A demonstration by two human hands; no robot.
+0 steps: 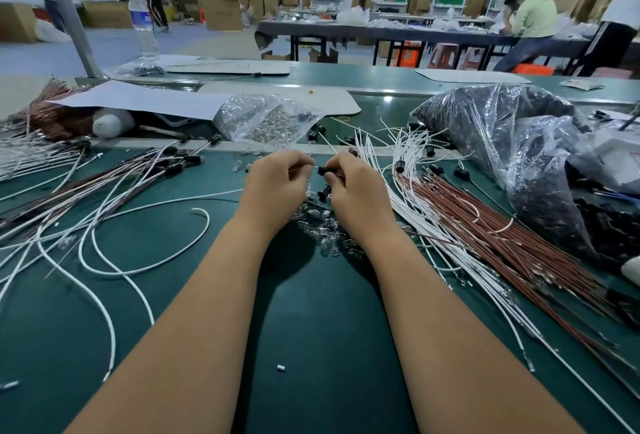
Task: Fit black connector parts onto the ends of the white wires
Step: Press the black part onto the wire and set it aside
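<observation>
The scene was viewed from one head-worn camera, aimed forward and down, close over the green tabletop (311, 347), hall seen beyond.

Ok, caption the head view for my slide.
Left hand feeds a white wire into a black connector pinched by the right hand over a green bench.

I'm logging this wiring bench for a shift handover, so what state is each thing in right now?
Left hand: pinching a white wire by its end.
Right hand: grip closed on a black connector, at the wire's tip.
Spare black connector: loose on the green table.
Clear bag of small metal parts: open, lying on its side.
Water bottle: upright, capped.
White and brown wire bundle: lying flat, fanned out.
</observation>
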